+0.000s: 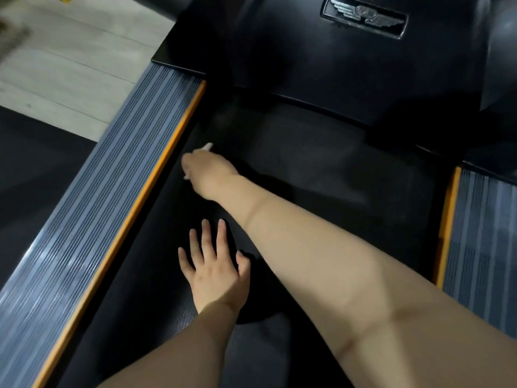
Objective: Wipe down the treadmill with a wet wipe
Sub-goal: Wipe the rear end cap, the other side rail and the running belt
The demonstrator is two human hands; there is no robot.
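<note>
right hand (205, 170) presses wipe (207, 147) onto belt (307, 169), left hand (215, 271) flat.

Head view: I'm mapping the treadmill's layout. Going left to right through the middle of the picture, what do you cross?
Ribbed left side rail → orange strip → right hand holding the wet wipe → black belt → right orange strip → right side rail.

Most of the wet wipe (208, 147) lay hidden under the right hand (207, 175), only white scraps showing at its far and near sides, so the fingers' grip could not be told. The treadmill (179, 275) ran off every edge. The winged badge (363, 16) was too blurred to read, as was the floor (70, 60) at the top left corner.
</note>
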